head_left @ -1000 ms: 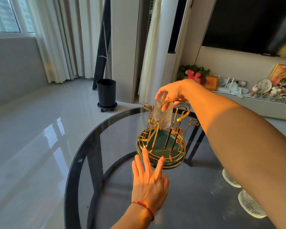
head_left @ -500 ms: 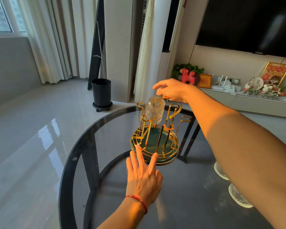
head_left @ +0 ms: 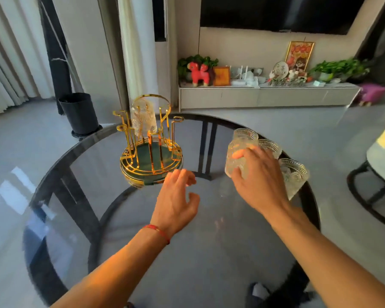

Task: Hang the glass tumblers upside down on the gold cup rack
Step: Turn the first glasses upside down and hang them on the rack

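One ribbed glass tumbler hangs upside down on the gold cup rack, mid-table. The right hand wraps its fingers round a second tumbler beside two more at the round glass table's right edge. The left hand, fingers loosely curled and holding nothing, hovers over bare glass just before the rack's base

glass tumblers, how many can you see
4. One hangs upside down on the gold rack at; the right hand grips one; two stand behind it. More may be hidden.
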`<state>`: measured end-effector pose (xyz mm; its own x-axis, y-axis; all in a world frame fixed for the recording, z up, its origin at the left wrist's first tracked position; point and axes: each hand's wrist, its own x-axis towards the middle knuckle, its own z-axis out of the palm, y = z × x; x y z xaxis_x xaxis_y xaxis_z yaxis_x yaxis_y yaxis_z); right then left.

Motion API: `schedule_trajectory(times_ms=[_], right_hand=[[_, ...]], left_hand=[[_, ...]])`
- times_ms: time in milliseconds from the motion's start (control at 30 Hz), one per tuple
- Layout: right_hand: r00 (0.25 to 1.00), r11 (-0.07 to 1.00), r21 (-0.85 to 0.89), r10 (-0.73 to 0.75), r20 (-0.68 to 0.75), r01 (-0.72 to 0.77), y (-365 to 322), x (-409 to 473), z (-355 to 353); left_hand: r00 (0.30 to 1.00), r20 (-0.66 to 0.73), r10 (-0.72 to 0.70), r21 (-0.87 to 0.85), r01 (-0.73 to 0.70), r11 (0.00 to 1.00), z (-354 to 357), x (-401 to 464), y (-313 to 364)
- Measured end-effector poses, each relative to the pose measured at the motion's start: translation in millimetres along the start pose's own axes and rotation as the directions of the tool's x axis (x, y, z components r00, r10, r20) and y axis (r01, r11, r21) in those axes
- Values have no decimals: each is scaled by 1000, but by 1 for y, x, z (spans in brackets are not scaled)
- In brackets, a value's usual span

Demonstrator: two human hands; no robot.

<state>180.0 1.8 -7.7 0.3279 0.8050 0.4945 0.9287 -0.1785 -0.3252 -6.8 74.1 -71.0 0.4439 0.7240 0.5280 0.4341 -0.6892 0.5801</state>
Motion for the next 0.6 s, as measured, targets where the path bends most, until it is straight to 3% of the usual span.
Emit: schedule_trajectory(times_ms=[133, 267, 433, 600], right_hand=[[988, 937, -337, 128, 87, -91, 27, -17, -2], [977, 883, -465, 151, 150, -65, 46, -16, 3], [985, 910, -412, 108, 137, -43, 59, -10, 11], [1000, 987, -162, 23, -4, -23, 51, -13, 15]], left_hand=[[999, 23, -27, -93, 29, 995, 4, 3, 16], [997, 76, -35, -120, 44, 992, 6, 6, 29], [990, 100, -96, -153, 111, 982, 2, 7, 35], [992, 100, -74, -204, 93, 975, 2, 4, 37]])
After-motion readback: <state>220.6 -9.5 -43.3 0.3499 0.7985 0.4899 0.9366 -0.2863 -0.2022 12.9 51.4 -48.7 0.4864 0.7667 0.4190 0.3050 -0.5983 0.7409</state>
